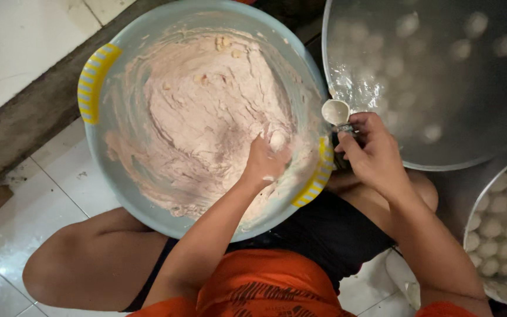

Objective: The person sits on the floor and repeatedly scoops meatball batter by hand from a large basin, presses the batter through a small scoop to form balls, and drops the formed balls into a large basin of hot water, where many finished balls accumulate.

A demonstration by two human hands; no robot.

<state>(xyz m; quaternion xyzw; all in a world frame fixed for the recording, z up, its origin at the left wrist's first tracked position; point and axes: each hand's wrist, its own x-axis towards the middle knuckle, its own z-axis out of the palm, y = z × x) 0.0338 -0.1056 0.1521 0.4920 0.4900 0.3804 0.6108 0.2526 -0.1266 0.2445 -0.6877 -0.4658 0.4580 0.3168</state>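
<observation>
fingers of my left hand (263, 162) are curled tight into the pale pink paste (206, 111), squeezing a small white lump of it up between thumb and forefinger; the lump (277, 140) sits right at the top of my fist. fingers of my right hand (372, 154) are closed around the handle of a spoon (335, 112), whose bowl points up and away from me and looks empty, just past the rim of the basin.

nearest to me are my own knees and the black shorts and orange shirt, with the white tiled floor (7, 258) under my left leg. the grey-blue plastic basin (125, 176) rests between my knees; it has yellow striped handles, one by my right hand and one on the far left side. the paste fills most of it and is smeared up the walls.

to the right of the basin, beside my right forearm, a metal bowl (481, 194) holds a heap of finished white balls (503, 232). farther off, beyond the spoon, a big metal pot (382, 126) holds water with more white balls (407, 24) in it, blurred under the surface. along the far left runs a dark concrete ledge (36, 111) with lighter floor behind it.
</observation>
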